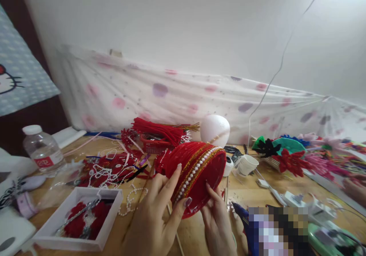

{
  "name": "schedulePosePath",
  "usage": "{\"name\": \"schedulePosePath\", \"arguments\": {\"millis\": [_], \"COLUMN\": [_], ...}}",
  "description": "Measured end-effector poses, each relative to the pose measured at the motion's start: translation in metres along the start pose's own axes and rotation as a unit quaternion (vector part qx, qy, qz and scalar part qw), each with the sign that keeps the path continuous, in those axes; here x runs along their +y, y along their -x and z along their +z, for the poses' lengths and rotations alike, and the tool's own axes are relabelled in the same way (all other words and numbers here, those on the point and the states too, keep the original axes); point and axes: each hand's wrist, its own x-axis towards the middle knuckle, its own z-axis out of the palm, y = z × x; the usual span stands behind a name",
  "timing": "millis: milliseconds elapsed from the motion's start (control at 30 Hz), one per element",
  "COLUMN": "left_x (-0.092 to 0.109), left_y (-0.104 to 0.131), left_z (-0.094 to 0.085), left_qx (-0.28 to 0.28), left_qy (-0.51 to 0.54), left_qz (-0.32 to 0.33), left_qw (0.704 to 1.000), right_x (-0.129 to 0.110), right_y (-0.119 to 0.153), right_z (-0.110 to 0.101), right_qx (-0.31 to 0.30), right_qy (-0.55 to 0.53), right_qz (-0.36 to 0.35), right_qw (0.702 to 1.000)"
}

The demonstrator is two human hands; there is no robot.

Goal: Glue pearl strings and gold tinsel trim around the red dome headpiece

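A round red velvety piece (174, 160), trimmed with a row of white pearl beads between gold bands, is held tilted above the table, its flat red end facing right. My left hand (164, 206) grips it from the left, fingers along its side and thumb at the trimmed rim. On the flat end and lower edge lies my right hand (215, 214), its thumb against the red face and the other fingers partly hidden behind. Strings of white pearl beads (105, 176) lie left of my hands, near a white open box (111, 225) with red and silver pieces inside.
Behind the held piece stand a bundle of red pipe cleaners (160, 128) and a white foam ball (215, 129). A plastic bottle (45, 153) is at left. Rightward are a white cup (247, 164), fuzzy flowers (294, 160), a power strip (297, 200) and another person's hand (356, 187).
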Motion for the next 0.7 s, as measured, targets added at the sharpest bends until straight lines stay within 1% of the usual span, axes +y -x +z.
{"name": "schedulePosePath", "arguments": {"millis": [67,133,200,233,267,300,367,400,467,500,533,567,633,667,700], "left_x": [-0.002,-0.013,-0.034,-0.047,-0.060,-0.072,-0.086,-0.087,-0.076,-0.066,-0.055,-0.044,-0.032,-0.032,-0.036], "left_y": [-0.003,-0.009,-0.014,-0.016,-0.016,-0.015,-0.013,-0.013,-0.025,-0.039,-0.058,-0.084,-0.149,-0.184,-0.218], "left_z": [0.001,0.001,0.002,0.004,0.005,0.006,0.007,0.005,-0.003,-0.008,-0.013,-0.017,-0.019,-0.016,-0.010], "left_qx": [0.001,0.025,0.062,0.084,0.085,0.064,-0.014,-0.037,-0.067,-0.070,-0.075,-0.077,-0.080,-0.082,-0.089], "left_qy": [0.018,0.043,0.037,0.008,-0.031,-0.086,-0.196,-0.228,-0.287,-0.319,-0.335,-0.339,-0.346,-0.351,-0.355], "left_qz": [-0.014,-0.041,-0.085,-0.108,-0.129,-0.160,-0.206,-0.210,-0.187,-0.169,-0.147,-0.126,-0.090,-0.078,-0.071], "left_qw": [1.000,0.998,0.994,0.990,0.987,0.981,0.959,0.950,0.937,0.930,0.928,0.929,0.930,0.930,0.928], "right_x": [0.000,-0.001,-0.004,-0.006,-0.009,-0.012,-0.018,-0.020,-0.021,-0.020,-0.018,-0.014,-0.005,0.001,0.007], "right_y": [-0.002,-0.003,-0.003,-0.002,-0.002,-0.001,-0.002,-0.003,-0.008,-0.011,-0.015,-0.019,-0.025,-0.027,-0.029], "right_z": [0.001,0.001,0.000,0.000,-0.001,-0.002,-0.005,-0.007,-0.012,-0.016,-0.021,-0.026,-0.038,-0.044,-0.049], "right_qx": [0.017,0.036,0.055,0.069,0.087,0.103,0.133,0.143,0.156,0.160,0.162,0.158,0.136,0.120,0.102], "right_qy": [-0.013,-0.025,-0.038,-0.046,-0.055,-0.064,-0.082,-0.089,-0.094,-0.092,-0.088,-0.080,-0.063,-0.055,-0.047], "right_qz": [0.035,0.060,0.069,0.067,0.059,0.048,0.027,0.025,0.047,0.065,0.081,0.098,0.127,0.133,0.121], "right_qw": [0.999,0.997,0.995,0.994,0.993,0.991,0.987,0.985,0.982,0.981,0.980,0.979,0.980,0.982,0.986]}}
